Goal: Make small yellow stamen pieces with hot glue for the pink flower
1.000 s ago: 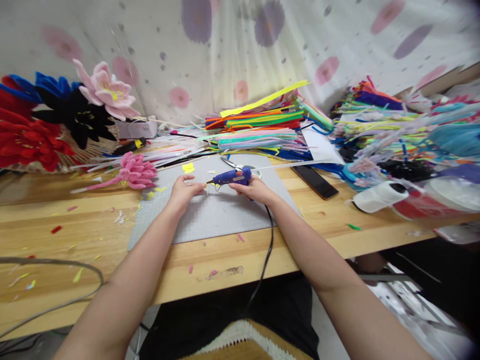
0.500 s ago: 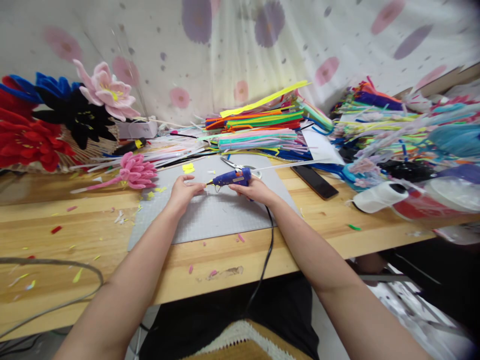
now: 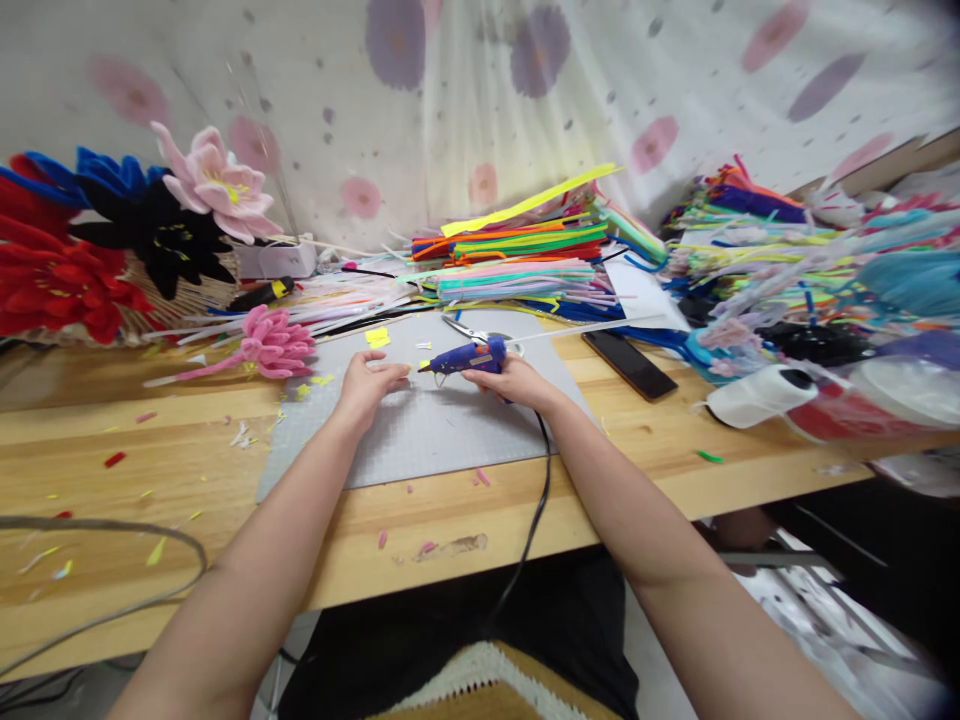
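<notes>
My right hand (image 3: pixel 508 381) is closed round a blue glue gun (image 3: pixel 466 356) over the grey mat (image 3: pixel 427 425); its nozzle points left. My left hand (image 3: pixel 367 385) sits just left of the nozzle, fingers pinched together on something too small to make out. The gun's black cord (image 3: pixel 534 500) runs back over the table's front edge. Scissors (image 3: pixel 469 328) lie on the mat just beyond the gun.
A pink fuzzy flower (image 3: pixel 270 343) lies left of the mat. Red, black and pink flowers (image 3: pixel 112 240) stand at far left. Stacks of coloured pipe cleaners (image 3: pixel 525 255) fill the back and right. A dark phone (image 3: pixel 628 363) and a white roll (image 3: pixel 757 393) lie at right.
The glue gun's nozzle has drawn slightly away to the right of my left hand's fingertips. Otherwise both hands stay in place.
</notes>
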Demonstrator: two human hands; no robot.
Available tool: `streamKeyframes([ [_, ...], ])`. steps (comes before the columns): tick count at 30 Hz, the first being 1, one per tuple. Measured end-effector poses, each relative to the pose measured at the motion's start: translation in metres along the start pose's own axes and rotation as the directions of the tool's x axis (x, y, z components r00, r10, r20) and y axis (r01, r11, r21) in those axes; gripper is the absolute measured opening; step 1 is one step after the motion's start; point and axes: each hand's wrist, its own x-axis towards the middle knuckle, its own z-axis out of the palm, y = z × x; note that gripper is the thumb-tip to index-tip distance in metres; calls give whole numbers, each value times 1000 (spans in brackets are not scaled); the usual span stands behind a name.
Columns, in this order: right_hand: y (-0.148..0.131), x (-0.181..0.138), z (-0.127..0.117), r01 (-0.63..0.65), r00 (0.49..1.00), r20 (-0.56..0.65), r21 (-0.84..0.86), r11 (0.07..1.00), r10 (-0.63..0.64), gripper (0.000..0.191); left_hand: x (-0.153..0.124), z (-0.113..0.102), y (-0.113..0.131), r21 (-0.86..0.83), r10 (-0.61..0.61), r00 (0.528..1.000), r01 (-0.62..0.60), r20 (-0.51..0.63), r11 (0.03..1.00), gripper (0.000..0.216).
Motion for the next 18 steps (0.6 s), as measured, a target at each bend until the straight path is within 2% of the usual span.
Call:
streamKeyframes([
  [7,1,-2,-13,9,997,-77,17,1000,-7,43,-1,2,2,-5,-12,999,12,-45,1000,47],
  [11,7,-1,-24,-28,966,-257,47,998,39,45,-1,3,1,23,10,996,-8,-86,1000,47],
  [14,17,1,-37,-70,887,-455,35,997,78,44,0,2,-2,45,39,995,-34,-97,998,48],
  [18,36,6,-55,-144,737,-672,-52,988,72,41,3,1,-7,80,82,991,-74,-102,994,50],
])
